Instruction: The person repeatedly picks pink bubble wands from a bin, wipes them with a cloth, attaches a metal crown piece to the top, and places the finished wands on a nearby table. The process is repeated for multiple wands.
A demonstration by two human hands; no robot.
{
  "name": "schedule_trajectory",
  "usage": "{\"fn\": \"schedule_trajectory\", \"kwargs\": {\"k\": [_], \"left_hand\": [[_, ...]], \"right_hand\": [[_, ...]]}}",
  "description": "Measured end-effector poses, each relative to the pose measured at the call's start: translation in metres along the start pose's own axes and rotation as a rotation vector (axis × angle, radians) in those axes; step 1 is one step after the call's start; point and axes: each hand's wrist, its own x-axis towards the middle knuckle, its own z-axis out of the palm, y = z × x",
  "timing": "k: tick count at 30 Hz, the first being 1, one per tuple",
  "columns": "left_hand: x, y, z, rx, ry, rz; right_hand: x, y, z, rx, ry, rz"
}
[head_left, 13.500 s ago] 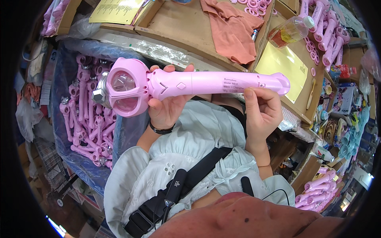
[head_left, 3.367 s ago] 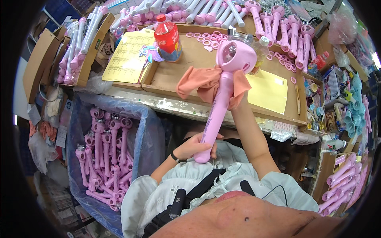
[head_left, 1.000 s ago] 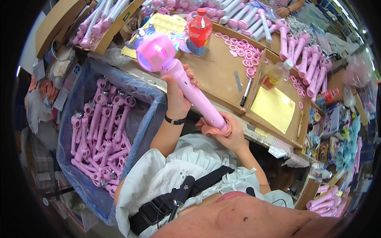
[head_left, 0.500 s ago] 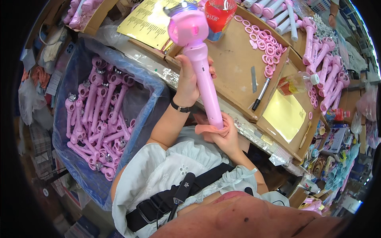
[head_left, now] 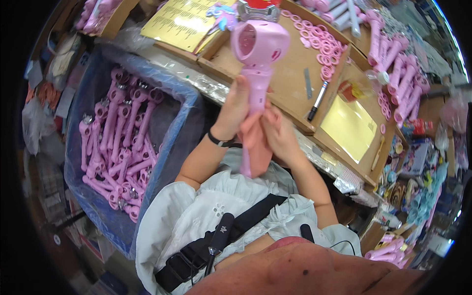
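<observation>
A pink toy wand [head_left: 260, 43] with a hollow round head and a silver crown-like top stands nearly upright in front of my chest. My left hand [head_left: 235, 107] is closed around its handle just below the head, thumb along the side. In my right hand [head_left: 278, 129] is an orange-pink cloth [head_left: 258, 147], pressed to the handle, its loose part hanging over the lower shaft. The handle's bottom end shows beside the cloth. Behind the crown, a red container is mostly hidden.
At left stands a blue-lined bin [head_left: 184, 123] holding many similar wands. The cardboard tray [head_left: 287, 93] ahead contains pink rings [head_left: 324, 46], a metal strip [head_left: 308, 83] and a black marker [head_left: 318, 101]. Yellow paper [head_left: 349, 130] and a plastic bottle [head_left: 359, 86] lie to its right; more wands [head_left: 405, 88] are piled beyond.
The wand has turned, its hollow face now pointing left, and its lower end has come closer to my body. My right hand and the cloth have moved up the handle.
</observation>
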Motion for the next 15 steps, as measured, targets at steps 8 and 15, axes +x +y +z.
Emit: {"fn": "schedule_trajectory", "kwargs": {"k": [8, 15], "left_hand": [[-0.03, -0.009, -0.025, 0.038, -0.213, 0.102], [-0.062, -0.045, -0.034, 0.035, -0.324, -0.127]], "right_hand": [[0.068, -0.041, -0.087, -0.455, 0.575, -0.633], [-0.071, -0.004, -0.097, -0.654, 0.533, -0.363]]}}
